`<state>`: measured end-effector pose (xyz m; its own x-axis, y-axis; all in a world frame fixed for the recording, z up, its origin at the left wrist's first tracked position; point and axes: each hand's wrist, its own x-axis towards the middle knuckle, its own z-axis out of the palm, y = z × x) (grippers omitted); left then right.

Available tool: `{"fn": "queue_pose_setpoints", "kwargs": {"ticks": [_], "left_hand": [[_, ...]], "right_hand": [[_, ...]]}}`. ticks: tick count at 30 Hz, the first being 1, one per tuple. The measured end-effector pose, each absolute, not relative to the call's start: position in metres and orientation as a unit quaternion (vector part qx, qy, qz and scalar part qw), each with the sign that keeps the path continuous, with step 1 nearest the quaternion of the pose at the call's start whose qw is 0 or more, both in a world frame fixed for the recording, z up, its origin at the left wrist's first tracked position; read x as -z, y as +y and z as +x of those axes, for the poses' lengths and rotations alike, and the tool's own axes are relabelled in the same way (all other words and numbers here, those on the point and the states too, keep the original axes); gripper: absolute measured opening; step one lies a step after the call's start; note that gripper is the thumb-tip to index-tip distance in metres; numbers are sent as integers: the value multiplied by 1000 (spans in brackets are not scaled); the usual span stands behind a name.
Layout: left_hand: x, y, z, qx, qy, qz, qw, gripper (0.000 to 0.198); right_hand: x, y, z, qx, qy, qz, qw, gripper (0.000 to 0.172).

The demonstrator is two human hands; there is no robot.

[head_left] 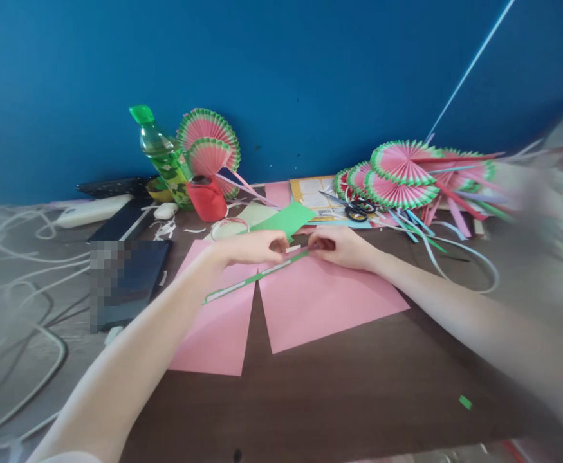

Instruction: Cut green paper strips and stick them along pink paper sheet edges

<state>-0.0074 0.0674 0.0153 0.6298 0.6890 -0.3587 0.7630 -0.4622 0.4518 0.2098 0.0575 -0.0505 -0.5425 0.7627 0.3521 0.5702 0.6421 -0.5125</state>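
A narrow green paper strip (257, 276) with white tape along it lies slanted across two pink paper sheets (329, 302). Closed in a pinch, my right hand (343, 248) holds the strip's upper right end. My left hand (258, 247) is also closed, just above the strip, with a short white piece of tape (293, 249) at its fingertips. Its fingertips partly hide that piece. A dark gap separates the pink sheets towards their front. Behind my hands lies a larger green paper sheet (288, 220).
A tape roll (231, 229), a red pouch-like object (206, 199) and a green bottle (161, 157) stand at the back left. Scissors (353, 209) lie near pink-and-green folded paper fans (401, 183). Cables (52, 334) and a dark phone-like device (141, 283) are left; a green scrap (465, 402) lies front right.
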Motion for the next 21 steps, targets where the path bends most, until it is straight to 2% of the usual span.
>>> {"fn": "queue_pose_setpoints", "kwargs": {"ticks": [6, 21], "left_hand": [[13, 62, 16, -54, 446, 856, 258, 26], [35, 54, 27, -109, 522, 830, 163, 27]], "right_hand": [[49, 59, 212, -237, -834, -409, 284, 4], [52, 64, 215, -257, -813, -426, 302, 9]]}}
